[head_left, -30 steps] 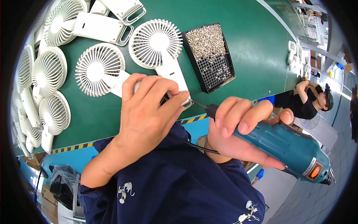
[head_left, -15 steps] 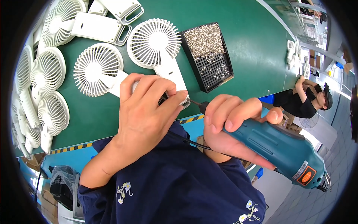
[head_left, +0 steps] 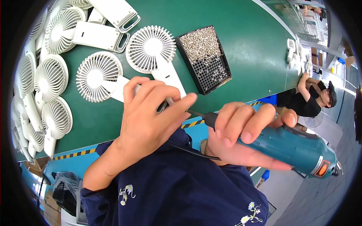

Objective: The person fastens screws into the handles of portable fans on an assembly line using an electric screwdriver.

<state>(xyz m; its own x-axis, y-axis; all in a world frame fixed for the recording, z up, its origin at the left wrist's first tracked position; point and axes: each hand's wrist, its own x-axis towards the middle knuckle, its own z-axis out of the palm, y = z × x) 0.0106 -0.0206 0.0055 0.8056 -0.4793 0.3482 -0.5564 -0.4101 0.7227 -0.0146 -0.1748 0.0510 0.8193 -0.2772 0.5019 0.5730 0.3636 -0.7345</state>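
Note:
My left hand [head_left: 147, 116] is closed over the handle ends of two white handheld fans, an upper fan [head_left: 152, 47] and a lower fan [head_left: 97, 77]. Its thumb and forefinger come together at the end of the upper fan's handle, and its palm hides part of both handles. In my right hand [head_left: 243, 130] is a teal electric screwdriver [head_left: 286, 147], fingers wrapped round its body. The thin bit points left, its tip beside my left fingertips at the handle end. Whether the tip touches a screw is hidden.
A black tray [head_left: 201, 84] of small silvery screws, some standing in its holes, lies beyond my hands. More white fans [head_left: 51, 77] are piled at the left. Striped tape [head_left: 75, 153] marks the green table's near edge. Another person [head_left: 313, 98] is at the far right.
The screwdriver has shifted slightly right and its rear end has risen in the picture, so it lies more level. My left hand keeps its hold. The whole view has turned a little.

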